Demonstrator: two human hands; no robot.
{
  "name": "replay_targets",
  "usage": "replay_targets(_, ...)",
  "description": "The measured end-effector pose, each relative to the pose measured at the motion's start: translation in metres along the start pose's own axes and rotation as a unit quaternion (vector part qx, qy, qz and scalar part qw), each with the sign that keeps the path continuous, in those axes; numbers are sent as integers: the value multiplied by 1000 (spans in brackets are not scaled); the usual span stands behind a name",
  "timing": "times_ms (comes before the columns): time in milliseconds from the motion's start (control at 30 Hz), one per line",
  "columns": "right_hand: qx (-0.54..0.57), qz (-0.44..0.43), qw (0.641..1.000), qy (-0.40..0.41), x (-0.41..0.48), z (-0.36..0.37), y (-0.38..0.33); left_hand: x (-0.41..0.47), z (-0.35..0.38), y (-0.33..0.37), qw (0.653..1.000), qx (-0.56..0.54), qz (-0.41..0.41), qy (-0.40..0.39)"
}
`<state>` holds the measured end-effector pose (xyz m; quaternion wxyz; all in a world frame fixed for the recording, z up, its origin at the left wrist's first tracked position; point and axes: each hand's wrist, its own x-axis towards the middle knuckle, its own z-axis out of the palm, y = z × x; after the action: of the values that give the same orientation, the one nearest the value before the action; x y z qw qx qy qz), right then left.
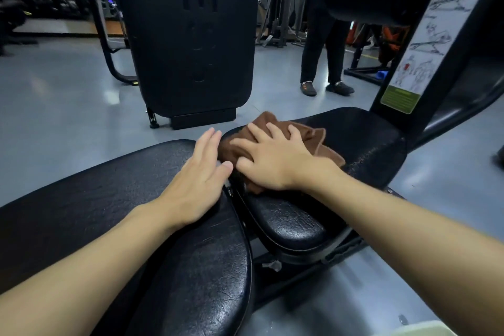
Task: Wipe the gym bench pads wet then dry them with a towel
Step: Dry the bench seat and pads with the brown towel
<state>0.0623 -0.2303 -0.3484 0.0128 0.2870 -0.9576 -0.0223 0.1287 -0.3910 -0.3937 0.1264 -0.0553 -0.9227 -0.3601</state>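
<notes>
— Where is the cloth?

— The crumpled brown terry towel (316, 139) lies bunched on the smaller black cracked-vinyl seat pad (368, 142), at its near-left part, close to the gap between the two pads; the right hand (272, 163) lies palm-down on top of it, fingers spread and pressing, not gathered into a fist.

— And the other hand?

— The left hand (196, 185) rests flat on the end of the long black vinyl bench pad (109, 199), fingers straight and together, holding nothing; it seems to be steadying the body.

— How will the towel handle?

— Soft, light and limp, I'd judge; it will fold under the palm and may roll up or slip out if pushed by one edge; best to keep the palm over the thickest bunch and let the fingers pin the front folds.

— The pads?

— Firm padding under a slick, crazed skin; the cloth should glide easily, though the cracks and the seam by the gap may snag it.

— Damp or dry?

— I cannot tell from here.
</notes>
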Motion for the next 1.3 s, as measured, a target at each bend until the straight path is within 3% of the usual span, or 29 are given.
replay_targets(200,-27,-39,997,66,-103,15,-5,1,-1,-1,1000,-5,-14,4)
replay_targets(300,-29,-37,998,51,-120,14,-4,1,0,0,999,-29,-29,14)
replay_targets(500,5,0,1000,8,-28,2,-13,2,1,3,997,-58,2,48)
replay_targets(700,24,37,998,-37,70,-4,-1,0,1,2,999,4,8,54)
replay_targets(867,13,55,998,-6,61,-11,41,-2,0,1,993,114,23,20)
replay_targets(1067,-9,200,980,1,30,-31,150,-3,0,-1,994,113,15,6)
replay_targets(1300,16,221,975,-10,29,-26,123,-2,1,0,994,110,13,6)
